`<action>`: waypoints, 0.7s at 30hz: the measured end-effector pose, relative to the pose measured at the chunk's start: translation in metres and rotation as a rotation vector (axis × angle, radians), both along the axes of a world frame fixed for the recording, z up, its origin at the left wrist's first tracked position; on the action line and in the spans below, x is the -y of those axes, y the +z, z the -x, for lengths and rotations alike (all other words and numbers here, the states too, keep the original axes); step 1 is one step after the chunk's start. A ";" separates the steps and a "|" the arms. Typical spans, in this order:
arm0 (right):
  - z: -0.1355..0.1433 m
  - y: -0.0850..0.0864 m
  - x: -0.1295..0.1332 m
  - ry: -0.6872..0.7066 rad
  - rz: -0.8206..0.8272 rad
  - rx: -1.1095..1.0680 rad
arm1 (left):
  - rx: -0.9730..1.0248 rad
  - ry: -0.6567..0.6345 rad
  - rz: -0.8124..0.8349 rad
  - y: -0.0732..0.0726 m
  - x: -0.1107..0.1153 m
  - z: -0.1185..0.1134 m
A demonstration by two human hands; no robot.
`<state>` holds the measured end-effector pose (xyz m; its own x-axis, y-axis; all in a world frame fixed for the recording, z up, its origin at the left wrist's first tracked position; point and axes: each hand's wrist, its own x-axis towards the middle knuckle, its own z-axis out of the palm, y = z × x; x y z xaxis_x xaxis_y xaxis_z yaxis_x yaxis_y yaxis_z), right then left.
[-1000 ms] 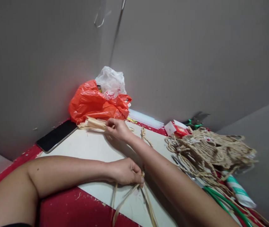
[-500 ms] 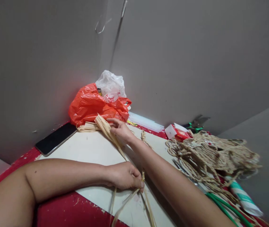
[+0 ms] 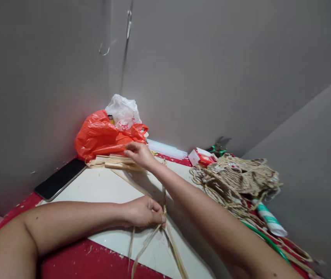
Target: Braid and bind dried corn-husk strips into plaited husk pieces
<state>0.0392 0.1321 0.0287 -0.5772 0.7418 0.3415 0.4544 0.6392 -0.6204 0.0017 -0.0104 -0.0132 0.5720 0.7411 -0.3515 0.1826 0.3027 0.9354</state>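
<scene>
My left hand (image 3: 144, 212) is closed, pinching a thin braid (image 3: 164, 195) of pale dried straw-like strips at its lower end. From the pinch the braid runs away from me, partly behind my right forearm. Loose strips (image 3: 174, 248) hang from it toward the near edge. One long strip (image 3: 130, 182) stretches from my left hand back toward a flat bundle of the same strips (image 3: 114, 162). Over the right end of that bundle hovers my right hand (image 3: 140, 155), thumb and index finger slightly apart, with nothing visible between them.
Behind the bundle sit an orange plastic bag (image 3: 98, 135) and a clear plastic bag (image 3: 123, 110). A phone (image 3: 62, 179) lies left. To the right are translucent sticks (image 3: 167, 149), a red-white box (image 3: 201, 157), green-handled pliers (image 3: 219, 148), piled cord (image 3: 241, 178) and a green-white roll (image 3: 271, 219). Grey walls (image 3: 197, 77) enclose the corner.
My right hand has let go of the raised strips, which now lie flat by the orange bag. My left hand keeps its pinch on the braid. The view has shifted slightly.
</scene>
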 end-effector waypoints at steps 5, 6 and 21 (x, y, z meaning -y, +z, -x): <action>0.010 -0.001 0.036 0.139 -0.037 0.480 | -0.022 -0.001 -0.107 -0.002 -0.001 -0.002; 0.015 -0.004 0.040 0.115 -0.077 0.539 | -0.017 0.016 -0.128 -0.003 -0.001 -0.002; 0.039 0.000 0.045 -0.023 0.477 0.176 | -0.099 0.028 -0.271 -0.021 -0.004 0.000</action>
